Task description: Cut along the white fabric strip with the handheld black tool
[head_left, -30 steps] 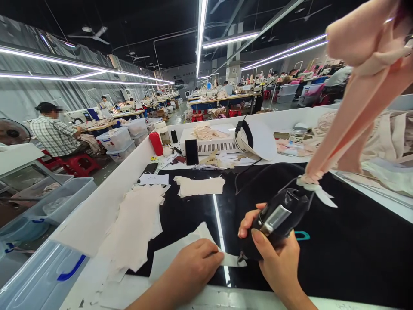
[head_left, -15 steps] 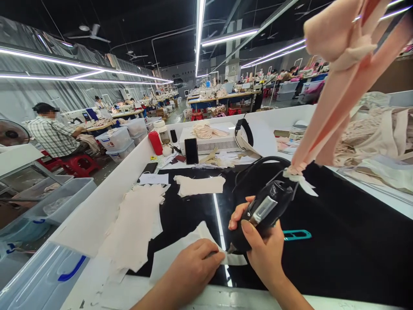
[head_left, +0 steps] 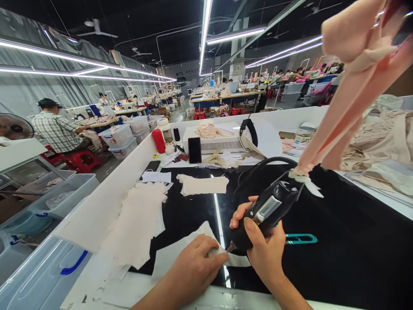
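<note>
My right hand (head_left: 264, 249) is wrapped around a black corded hand tool (head_left: 269, 211) with a silver plate on its side. The tool tilts down to the left, its pointed metal tip touching or just above a white fabric piece (head_left: 180, 247). My left hand (head_left: 196, 267) presses on this piece with bent fingers, thumb and forefinger close to the tip; what lies under the fingers is hidden. Pink fabric strips (head_left: 348, 99) are knotted to the tool's upper end. Turquoise thread snips (head_left: 301, 238) lie right of my right hand.
Cut fabric pieces (head_left: 138, 224) are stacked at the left, another piece (head_left: 203, 186) lies farther back. A phone (head_left: 194, 150) stands before a white box (head_left: 213, 144). White panels (head_left: 129, 178) edge the black work surface (head_left: 348, 254). Beige garments (head_left: 380, 133) are heaped right. A seated person (head_left: 56, 129) works at left.
My left hand has shifted slightly on the fabric, its fingers now lying flatter beside the tip. The tool stays in my right hand, and the camera view has turned a little.
</note>
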Available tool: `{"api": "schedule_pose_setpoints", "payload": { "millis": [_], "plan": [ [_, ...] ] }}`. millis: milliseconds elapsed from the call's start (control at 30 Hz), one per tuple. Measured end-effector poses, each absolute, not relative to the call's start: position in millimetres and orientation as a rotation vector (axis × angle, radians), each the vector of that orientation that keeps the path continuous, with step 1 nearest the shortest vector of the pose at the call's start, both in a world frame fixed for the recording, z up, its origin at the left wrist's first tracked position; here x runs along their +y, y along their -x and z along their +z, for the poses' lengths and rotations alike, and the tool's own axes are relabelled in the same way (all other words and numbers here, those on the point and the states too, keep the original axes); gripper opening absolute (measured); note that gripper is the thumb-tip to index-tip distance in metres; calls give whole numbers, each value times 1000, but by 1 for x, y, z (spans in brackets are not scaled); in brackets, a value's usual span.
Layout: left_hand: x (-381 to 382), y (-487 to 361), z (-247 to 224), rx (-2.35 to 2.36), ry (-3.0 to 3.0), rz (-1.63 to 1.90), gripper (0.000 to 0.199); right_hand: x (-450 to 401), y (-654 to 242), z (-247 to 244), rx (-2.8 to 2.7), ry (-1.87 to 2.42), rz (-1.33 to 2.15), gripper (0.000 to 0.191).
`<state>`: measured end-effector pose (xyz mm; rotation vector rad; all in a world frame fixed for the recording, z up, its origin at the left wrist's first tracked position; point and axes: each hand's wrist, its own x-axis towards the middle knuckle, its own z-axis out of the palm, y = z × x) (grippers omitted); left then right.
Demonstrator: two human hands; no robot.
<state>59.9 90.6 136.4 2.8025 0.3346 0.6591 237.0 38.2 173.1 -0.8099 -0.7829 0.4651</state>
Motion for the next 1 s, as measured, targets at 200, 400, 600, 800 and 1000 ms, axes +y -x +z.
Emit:
{"api": "schedule_pose_setpoints", "payload": {
  "millis": [200, 400, 600, 800, 1000],
  "plan": [
    [83, -64, 139, 353, -2799, 635, 30, 39, -238, 171, -814, 836, 477, 32],
    [80, -67, 132, 374, -2770, 634, 28, 40, -240, 173, -787, 820, 497, 33],
    [79, -68, 129, 386, -2767, 649, 24, 47, -239, 170, -802, 848, 497, 33],
    [81, -69, 129, 358, -2704, 715, 24, 43, -246, 171, -801, 887, 487, 37],
    [101, -73, 137, 810, -2671, 712, 15, 32, -266, 173, -821, 1087, 407, 50]
  ]
}}
